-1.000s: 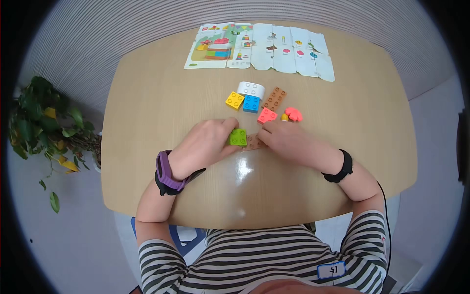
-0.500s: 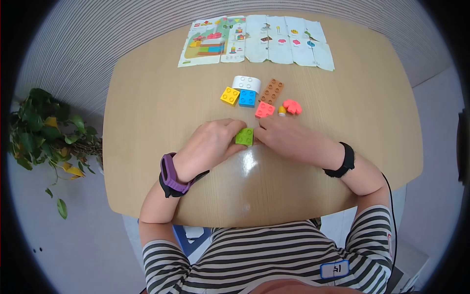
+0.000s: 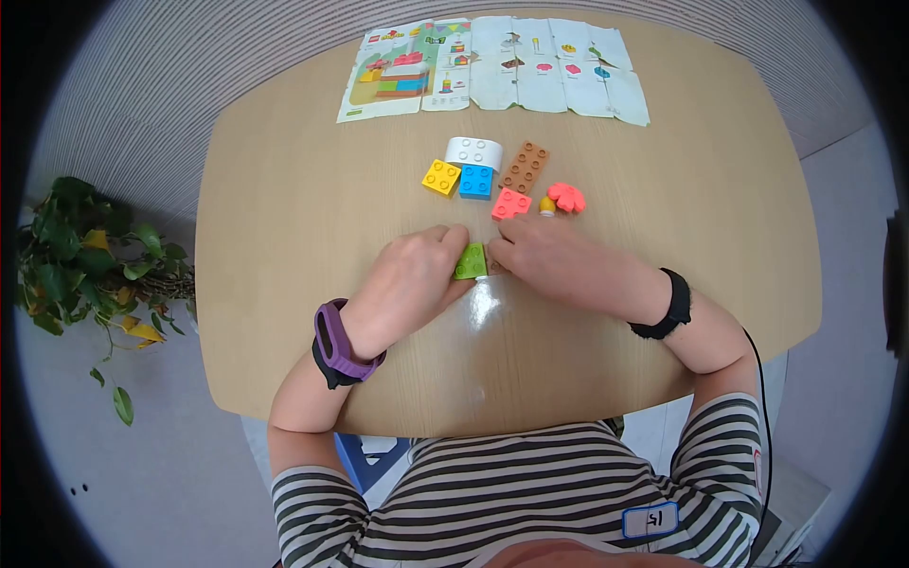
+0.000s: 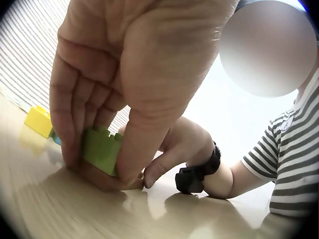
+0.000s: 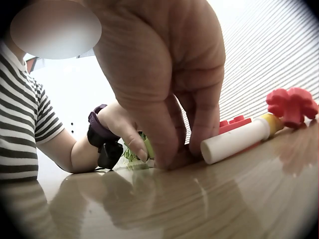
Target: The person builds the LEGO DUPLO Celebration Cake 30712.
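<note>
My left hand (image 3: pixel 402 284) pinches a green building brick (image 3: pixel 471 260) between thumb and fingers. In the left wrist view the green brick (image 4: pixel 101 150) sits over one end of a flat brown plate (image 4: pixel 102 180), which lies low at the tabletop. The right hand (image 3: pixel 563 263) grips the other end of that brown plate, mostly hidden under its fingers. Close beside the right fingers lies a white candle piece with a yellow tip (image 5: pixel 239 141), and behind it a coral brick (image 3: pixel 511 203) and a coral flower-shaped piece (image 3: pixel 567 198).
Farther back on the table are a white rounded brick (image 3: pixel 473 152), a yellow brick (image 3: pixel 441 177), a blue brick (image 3: pixel 476 182) and another brown plate (image 3: pixel 525 167). An unfolded instruction sheet (image 3: pixel 492 68) lies along the far edge. A plant (image 3: pixel 85 256) stands left of the table.
The green brick has moved right, from beside the brown plate's visible part onto its left end, with the left hand. The right hand stays at the plate. The head view has shifted slightly.
</note>
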The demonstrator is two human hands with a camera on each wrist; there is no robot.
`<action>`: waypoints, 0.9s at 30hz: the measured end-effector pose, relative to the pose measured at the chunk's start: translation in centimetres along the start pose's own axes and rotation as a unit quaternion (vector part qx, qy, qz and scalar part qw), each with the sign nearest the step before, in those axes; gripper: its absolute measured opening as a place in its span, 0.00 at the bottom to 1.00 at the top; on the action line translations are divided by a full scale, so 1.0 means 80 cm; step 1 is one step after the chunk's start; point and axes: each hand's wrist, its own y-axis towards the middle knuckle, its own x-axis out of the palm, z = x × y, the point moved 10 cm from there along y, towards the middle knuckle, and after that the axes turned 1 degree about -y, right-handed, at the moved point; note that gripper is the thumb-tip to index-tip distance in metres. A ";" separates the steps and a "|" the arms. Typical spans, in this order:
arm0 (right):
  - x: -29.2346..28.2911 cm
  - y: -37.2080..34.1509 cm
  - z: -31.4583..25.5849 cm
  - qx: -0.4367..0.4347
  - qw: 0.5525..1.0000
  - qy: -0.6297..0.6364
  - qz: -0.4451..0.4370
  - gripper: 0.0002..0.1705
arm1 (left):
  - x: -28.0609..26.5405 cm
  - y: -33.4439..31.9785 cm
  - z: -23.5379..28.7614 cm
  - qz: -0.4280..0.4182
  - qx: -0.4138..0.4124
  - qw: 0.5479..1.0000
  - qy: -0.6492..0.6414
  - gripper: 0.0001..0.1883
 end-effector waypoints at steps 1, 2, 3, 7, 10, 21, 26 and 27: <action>0.000 0.001 0.000 0.000 1.000 0.000 -0.002 0.05 | 0.000 0.000 0.000 0.000 0.001 1.000 0.000 0.16; 0.001 0.001 0.000 0.000 1.000 -0.001 -0.004 0.05 | -0.001 0.000 0.001 0.001 0.002 1.000 0.000 0.16; 0.001 0.001 0.000 0.001 1.000 -0.001 -0.005 0.05 | -0.001 0.000 0.001 0.002 0.002 1.000 0.000 0.16; 0.000 -0.002 0.000 -0.004 1.000 0.007 0.012 0.05 | 0.000 -0.001 0.002 0.002 0.003 1.000 0.003 0.16; -0.004 -0.001 -0.001 -0.011 1.000 0.003 0.014 0.05 | 0.002 -0.002 0.005 -0.009 0.005 0.999 0.035 0.17; -0.007 -0.008 -0.008 -0.038 0.999 -0.011 0.014 0.07 | 0.003 -0.004 0.019 0.031 0.071 0.995 0.057 0.20; -0.016 -0.011 -0.007 -0.049 0.999 -0.015 -0.010 0.07 | -0.001 -0.003 -0.002 0.033 0.050 0.997 0.043 0.20; -0.017 -0.011 -0.004 -0.040 0.999 -0.011 -0.025 0.08 | -0.002 -0.003 -0.001 0.032 0.056 0.997 0.035 0.20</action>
